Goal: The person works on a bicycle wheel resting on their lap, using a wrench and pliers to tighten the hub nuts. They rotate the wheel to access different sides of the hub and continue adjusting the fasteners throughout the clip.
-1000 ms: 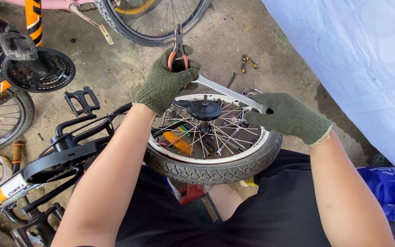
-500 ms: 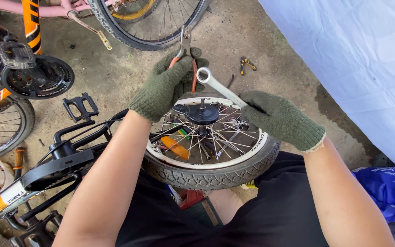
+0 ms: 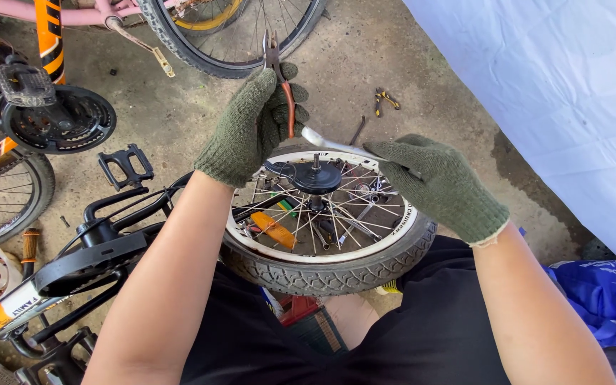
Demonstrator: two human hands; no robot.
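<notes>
- Shifted since the earlier frames: left hand in a green knitted glove [image 3: 251,125] raised slightly higher above the wheel, red-handled metal pliers [image 3: 279,78] now pointing more steeply up and away; right hand in a matching green glove [image 3: 440,182] slid a little further along the spanner.
- Closed firmly around the pliers' handles, left glove; pliers' steel nose poking out above the knuckles, red grips partly visible between the fingers.
- Wrapped around the near end of a long silver metal spanner [image 3: 336,145], right glove; spanner's far end reaching leftward to just beside the left glove's fingers.
- Directly below both grips: small bicycle wheel with black rubber tyre, white rim and thin silver spokes [image 3: 322,267], lying flat across the person's lap in black shorts.
- At the wheel's centre, under the spanner: round black hub [image 3: 316,175] with a short axle standing upright.
- Among the spokes, toward the left forearm: orange reflector [image 3: 272,229].
- Left of the left arm: black bicycle frame with flat pedal [image 3: 126,165] on grey concrete floor [image 3: 172,121].
- Beyond the left grip: larger bicycle wheel [image 3: 229,36].
- Beyond the right grip, well apart on the floor: small yellow-handled tool [image 3: 385,100].
- Right of the right arm: white fabric sheet [image 3: 572,93].
</notes>
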